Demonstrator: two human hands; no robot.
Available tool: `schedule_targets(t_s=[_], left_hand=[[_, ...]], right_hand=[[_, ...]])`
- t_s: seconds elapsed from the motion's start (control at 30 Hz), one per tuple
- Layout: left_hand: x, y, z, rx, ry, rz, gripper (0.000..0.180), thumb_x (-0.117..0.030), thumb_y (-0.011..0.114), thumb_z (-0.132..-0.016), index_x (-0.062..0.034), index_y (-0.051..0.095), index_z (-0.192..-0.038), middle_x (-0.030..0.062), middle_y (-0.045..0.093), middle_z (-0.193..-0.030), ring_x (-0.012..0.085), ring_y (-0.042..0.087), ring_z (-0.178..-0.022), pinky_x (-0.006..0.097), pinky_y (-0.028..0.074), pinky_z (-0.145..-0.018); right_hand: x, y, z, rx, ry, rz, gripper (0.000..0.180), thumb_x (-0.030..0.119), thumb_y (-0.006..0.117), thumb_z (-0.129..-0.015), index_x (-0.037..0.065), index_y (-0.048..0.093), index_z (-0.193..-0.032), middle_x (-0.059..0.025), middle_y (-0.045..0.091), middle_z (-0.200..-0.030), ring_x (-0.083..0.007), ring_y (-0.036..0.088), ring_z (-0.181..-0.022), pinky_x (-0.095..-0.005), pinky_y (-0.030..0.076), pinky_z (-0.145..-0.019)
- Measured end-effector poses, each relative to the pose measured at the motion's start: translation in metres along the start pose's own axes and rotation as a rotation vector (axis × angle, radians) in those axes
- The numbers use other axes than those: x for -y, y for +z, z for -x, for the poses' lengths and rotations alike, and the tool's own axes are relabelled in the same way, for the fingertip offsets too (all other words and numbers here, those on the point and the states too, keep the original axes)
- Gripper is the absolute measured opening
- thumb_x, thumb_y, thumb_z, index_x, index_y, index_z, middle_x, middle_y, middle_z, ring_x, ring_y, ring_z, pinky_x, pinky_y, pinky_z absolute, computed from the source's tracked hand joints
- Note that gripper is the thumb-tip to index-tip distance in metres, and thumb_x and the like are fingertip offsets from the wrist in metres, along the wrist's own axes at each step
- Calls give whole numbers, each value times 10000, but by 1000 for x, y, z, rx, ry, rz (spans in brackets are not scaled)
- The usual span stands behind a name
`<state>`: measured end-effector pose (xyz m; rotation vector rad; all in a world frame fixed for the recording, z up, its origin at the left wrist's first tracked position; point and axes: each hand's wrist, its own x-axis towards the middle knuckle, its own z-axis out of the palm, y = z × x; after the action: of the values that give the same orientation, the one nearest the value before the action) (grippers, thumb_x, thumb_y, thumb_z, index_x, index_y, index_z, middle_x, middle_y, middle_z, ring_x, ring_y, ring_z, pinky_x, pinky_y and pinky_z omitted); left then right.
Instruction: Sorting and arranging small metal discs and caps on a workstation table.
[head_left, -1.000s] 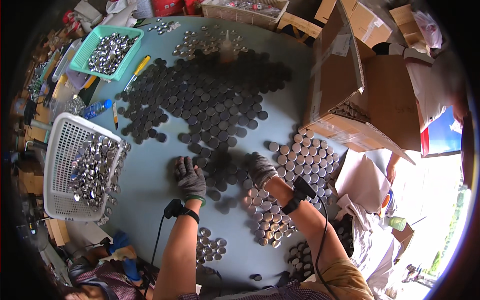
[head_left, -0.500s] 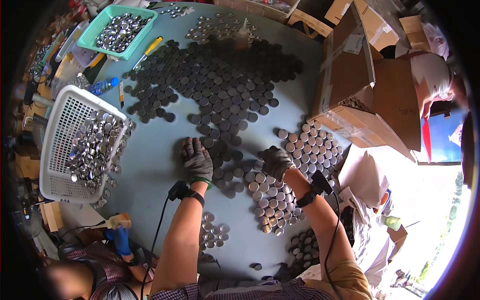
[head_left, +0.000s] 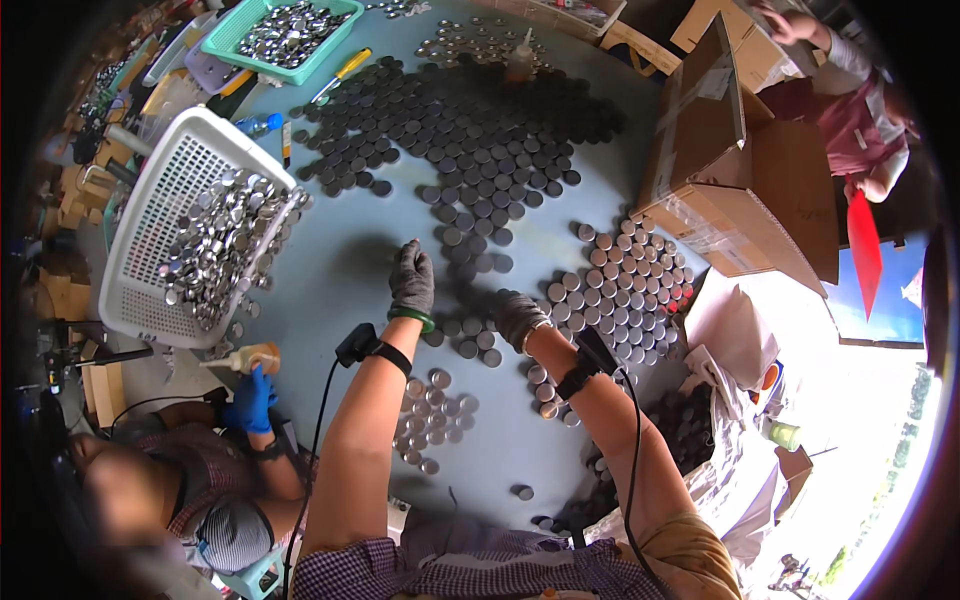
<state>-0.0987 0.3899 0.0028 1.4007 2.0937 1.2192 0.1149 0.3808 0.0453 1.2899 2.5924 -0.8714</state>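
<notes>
My left hand (head_left: 411, 282), in a grey glove, is turned on its side over the table, left of the dark round caps (head_left: 478, 240). Its fingers are pressed together; what they hold, if anything, I cannot make out. My right hand (head_left: 519, 318), gloved too, is bent over the table between a small group of dark caps (head_left: 470, 330) and a dense patch of silvery round caps (head_left: 612, 290). Its fingertips are hidden beneath the hand. More silvery caps (head_left: 436, 410) lie beside my left forearm.
A white basket (head_left: 190, 140) of shiny caps tilts at the left. Far left are a green basket (head_left: 300, 72), a yellow-handled screwdriver (head_left: 345, 72) and a squeeze bottle (head_left: 521, 58). An open carton (head_left: 695, 170) stands right. A blue-gloved co-worker's hand (head_left: 250, 400) holds a bottle.
The view has shifted. My left hand has gone from lying flat with fingers apart to sideways with fingers together. My right hand has moved left. A person at the far right has moved.
</notes>
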Motion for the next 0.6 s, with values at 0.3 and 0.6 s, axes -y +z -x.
schedule_targets(t_s=[0.3, 0.6], left_hand=[[-111, -81, 181, 110, -108, 389, 165, -112, 495, -903, -7, 585, -993, 127, 615, -925, 196, 595, -807, 319, 480, -759], [-116, -123, 442, 475, -61, 57, 188, -128, 583, -822, -38, 571, -987, 131, 594, -871, 299, 588, -784, 382, 472, -728]], right_hand=[[19, 19, 62, -71, 10, 60, 377, 10, 606, -679, 75, 590, -1051, -166, 602, -978, -329, 596, -903, -401, 485, -769], [49, 56, 121, -275, 85, -153, 270, 67, 524, -776, 31, 546, -1042, -185, 580, -982, -333, 580, -920, -411, 479, -753]])
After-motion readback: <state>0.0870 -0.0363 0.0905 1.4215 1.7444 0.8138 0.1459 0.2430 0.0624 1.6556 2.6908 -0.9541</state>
